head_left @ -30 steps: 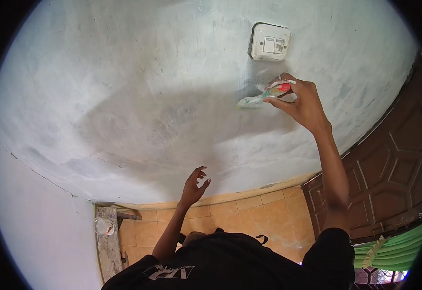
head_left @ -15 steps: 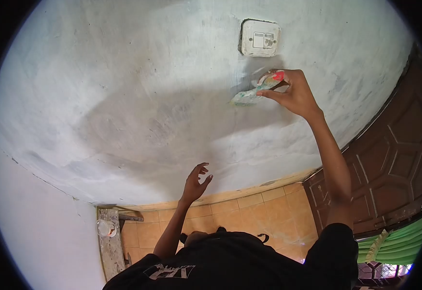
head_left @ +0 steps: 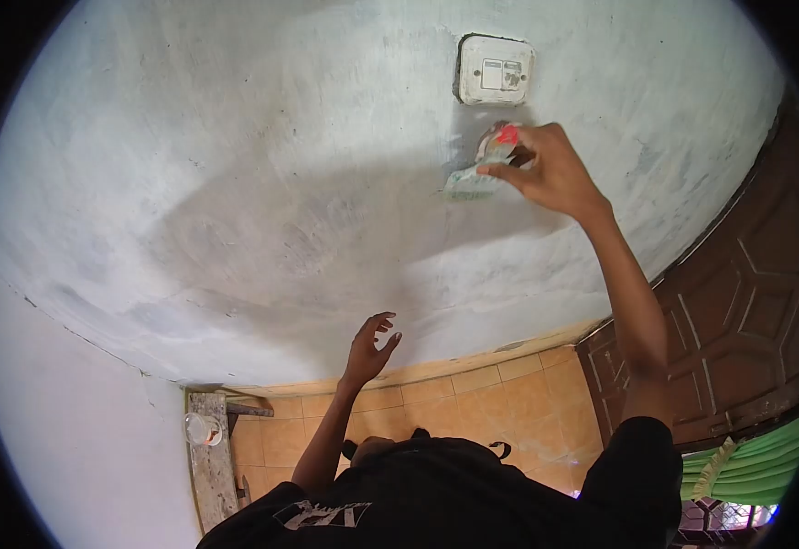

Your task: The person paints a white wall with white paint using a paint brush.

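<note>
My right hand pinches a thin whitish piece with red and green marks between thumb and fingers. It looks smeared and bent, and its exact kind cannot be made out. Its lower edge lies at the wall, just below a white switch plate. Part of the piece is hidden behind my fingers. Lower and to the left, my left hand hovers in front of the wall with fingers loosely curved and apart, holding nothing.
A worn wooden bench at lower left bears a clear plastic container. To the right stands a brown panelled door, with a green curtain below it. Orange tiles cover the floor.
My right hand has shifted slightly left and up, and the whitish piece has turned and now shows more bent. My left hand has hardly moved.
</note>
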The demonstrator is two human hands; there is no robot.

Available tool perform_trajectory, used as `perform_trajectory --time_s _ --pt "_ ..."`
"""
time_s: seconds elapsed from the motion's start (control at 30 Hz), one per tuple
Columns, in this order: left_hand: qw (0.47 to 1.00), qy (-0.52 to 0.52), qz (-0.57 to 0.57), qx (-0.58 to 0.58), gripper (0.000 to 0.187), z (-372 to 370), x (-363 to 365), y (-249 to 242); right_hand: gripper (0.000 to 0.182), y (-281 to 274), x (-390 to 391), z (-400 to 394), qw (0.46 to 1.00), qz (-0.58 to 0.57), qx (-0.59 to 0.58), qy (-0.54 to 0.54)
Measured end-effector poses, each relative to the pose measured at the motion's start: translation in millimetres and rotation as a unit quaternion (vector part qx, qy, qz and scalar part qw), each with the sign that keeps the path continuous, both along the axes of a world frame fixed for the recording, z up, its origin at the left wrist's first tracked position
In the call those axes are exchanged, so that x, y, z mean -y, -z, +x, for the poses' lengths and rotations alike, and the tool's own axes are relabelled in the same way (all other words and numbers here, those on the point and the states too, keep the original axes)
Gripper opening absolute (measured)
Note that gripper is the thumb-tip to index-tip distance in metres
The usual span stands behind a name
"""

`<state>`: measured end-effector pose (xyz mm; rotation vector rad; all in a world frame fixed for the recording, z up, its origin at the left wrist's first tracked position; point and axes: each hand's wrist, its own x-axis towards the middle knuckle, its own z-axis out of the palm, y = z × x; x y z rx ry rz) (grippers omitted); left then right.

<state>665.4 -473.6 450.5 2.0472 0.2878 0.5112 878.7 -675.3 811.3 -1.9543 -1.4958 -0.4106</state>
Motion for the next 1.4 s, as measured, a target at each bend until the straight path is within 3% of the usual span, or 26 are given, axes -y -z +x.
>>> perform_trajectory --time_s 0.03,0.07,0.2,0.3,0.33,0.37,0.53,0.63,0.83,0.93,1.03,1.07,1.2,1.3,1.33,1.4 --pt "1.000 0.001 -0.003 0.000 0.043 0.6 0.2 0.9 0.030 -0.1 -0.3 2.0 1.000 -0.012 0.003 0.027" --pt "1.000 0.002 -0.006 0.000 0.043 2.0 0.0 1.5 0.030 0.1 1.8 3.5 0.998 0.048 0.050 0.006" --pt "1.000 0.005 -0.004 -0.006 0.042 5.7 -0.2 2.1 0.027 -16.7 18.8 -2.3 0.992 0.125 0.027 -0.007" --pt "1.000 0.008 0.002 -0.008 0.041 7.9 0.0 4.2 0.030 -11.5 19.9 -5.8 0.995 0.099 -0.004 -0.006" --pt "1.000 0.009 0.002 -0.007 0.041 8.0 -0.4 3.4 0.032 0.2 13.1 -5.7 0.993 0.108 0.008 -0.051" --pt "1.000 0.011 0.000 -0.006 0.041 8.4 -0.6 2.7 0.034 14.2 6.8 6.0 0.997 0.057 0.036 -0.047" --pt "1.000 0.006 -0.004 -0.008 0.040 8.0 -1.7 0.6 0.036 6.6 7.2 13.2 0.994 0.105 -0.005 -0.040" --pt "1.000 0.007 -0.003 -0.009 0.039 6.3 -0.8 3.7 0.036 -2.9 13.2 2.5 0.991 0.088 0.091 0.035" --pt "1.000 0.002 -0.009 -0.008 0.038 7.4 -0.8 2.3 0.032 -2.2 10.8 -5.6 0.999 0.038 -0.023 0.004" --pt "1.000 0.002 -0.007 -0.006 0.038 6.1 -1.6 4.0 0.032 5.8 1.8 1.1 0.998 0.013 -0.038 -0.057" --pt "1.000 0.004 -0.003 -0.009 0.038 5.3 -2.8 3.9 0.030 8.0 -3.5 9.1 1.000 -0.022 -0.004 -0.008" --pt "1.000 0.004 -0.003 -0.018 0.037 4.8 -3.9 3.4 0.029 4.6 2.2 5.0 0.994 0.041 0.100 -0.023" --pt "1.000 0.002 -0.008 -0.022 0.037 4.5 -3.6 0.6 0.031 -7.9 11.9 1.4 0.992 0.122 0.001 -0.037" --pt "1.000 0.001 0.001 0.007 0.037 6.1 -4.3 4.1 0.031 6.1 2.9 -5.2 0.994 0.057 -0.008 -0.096" --pt "1.000 0.004 0.002 0.008 0.036 6.7 -4.4 3.8 0.031 16.4 -3.7 3.5 0.998 -0.004 0.044 -0.055" --pt "1.000 0.005 0.004 0.013 0.035 7.2 -5.1 3.2 0.033 17.4 -6.2 9.0 0.998 -0.011 0.034 -0.048"
